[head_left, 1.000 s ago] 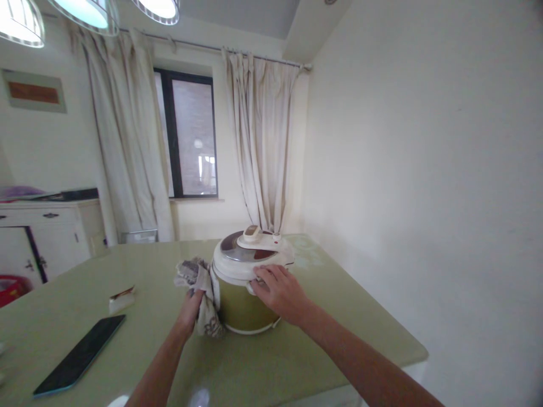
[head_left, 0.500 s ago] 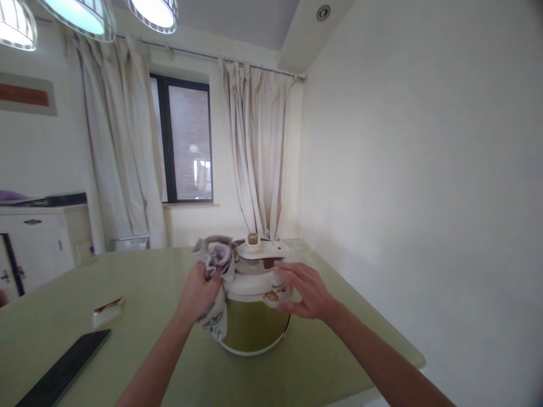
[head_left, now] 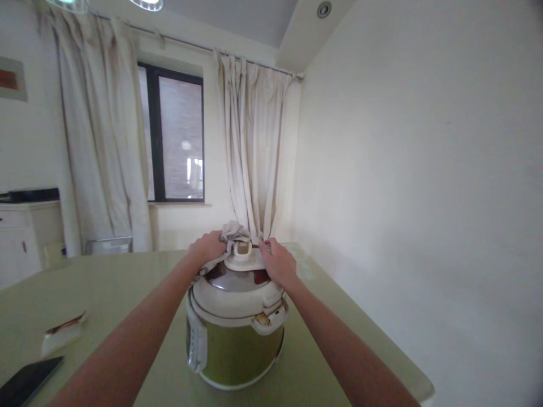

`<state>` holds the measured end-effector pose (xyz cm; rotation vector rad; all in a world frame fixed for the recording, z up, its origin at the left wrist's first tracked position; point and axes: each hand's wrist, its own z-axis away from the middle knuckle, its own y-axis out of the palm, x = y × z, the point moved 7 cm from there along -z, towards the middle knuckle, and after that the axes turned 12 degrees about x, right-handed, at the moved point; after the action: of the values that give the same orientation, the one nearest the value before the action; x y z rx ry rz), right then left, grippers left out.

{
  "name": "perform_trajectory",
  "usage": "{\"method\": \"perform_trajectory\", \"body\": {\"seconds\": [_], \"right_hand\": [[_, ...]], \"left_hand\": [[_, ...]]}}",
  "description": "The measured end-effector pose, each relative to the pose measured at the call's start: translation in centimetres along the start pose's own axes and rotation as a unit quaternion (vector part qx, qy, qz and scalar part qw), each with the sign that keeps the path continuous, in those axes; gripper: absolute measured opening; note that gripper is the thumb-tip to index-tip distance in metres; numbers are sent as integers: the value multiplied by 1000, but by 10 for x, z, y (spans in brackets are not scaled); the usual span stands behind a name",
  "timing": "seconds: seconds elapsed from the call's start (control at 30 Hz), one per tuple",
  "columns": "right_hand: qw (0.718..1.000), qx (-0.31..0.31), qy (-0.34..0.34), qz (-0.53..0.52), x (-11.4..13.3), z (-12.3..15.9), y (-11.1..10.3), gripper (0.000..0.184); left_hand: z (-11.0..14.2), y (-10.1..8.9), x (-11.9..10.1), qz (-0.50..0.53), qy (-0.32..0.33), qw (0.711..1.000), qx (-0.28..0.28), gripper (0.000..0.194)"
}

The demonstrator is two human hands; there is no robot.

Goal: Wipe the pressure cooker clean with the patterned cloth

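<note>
Seeing electric pressure cooker [head_left: 237, 353] upright on green tabletop [head_left: 131, 282]. Gripping patterned cloth [head_left: 234, 230] in left hand [head_left: 207, 247], against lid [head_left: 229, 299]; curling right hand [head_left: 280, 263] near lid top, can't tell if holding anything. Probably handles heavy, rigid, slick; best taken two-handed around body, near side lug [head_left: 274, 321]. Can't read brand or control panel [head_left: 196, 342] marks.

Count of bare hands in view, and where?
2: the left hand holds a grey-and-white patterned cloth over the left of the round white lid; the right hand is at the lid's upper right.
</note>
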<state>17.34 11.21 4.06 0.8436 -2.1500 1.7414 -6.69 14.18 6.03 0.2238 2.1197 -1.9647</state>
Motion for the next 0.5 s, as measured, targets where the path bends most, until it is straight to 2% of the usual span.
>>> {"method": "perform_trajectory", "body": {"seconds": [0.13, 0.23, 0.37, 0.47, 0.5], "right_hand": [[1000, 14, 6, 2, -1, -1, -2, 47], [1000, 25, 12, -5, -2, -3, -3, 46], [999, 28, 10, -14, 0, -1, -3, 46], [1000, 28, -2, -10, 3, 0, -3, 48], [1000, 26, -8, -7, 4, 0, -3, 49]], "left_hand": [[-14, 0, -15, 6, 37, 999, -3, 54], [-3, -2, -14, 14, 62, 998, 2, 42], [43, -6, 7, 50, 64, 996, -34, 36], [100, 5, 24, 146, 86, 975, -143, 31], [121, 16, 25, 173, 122, 960, -185, 31]]}}
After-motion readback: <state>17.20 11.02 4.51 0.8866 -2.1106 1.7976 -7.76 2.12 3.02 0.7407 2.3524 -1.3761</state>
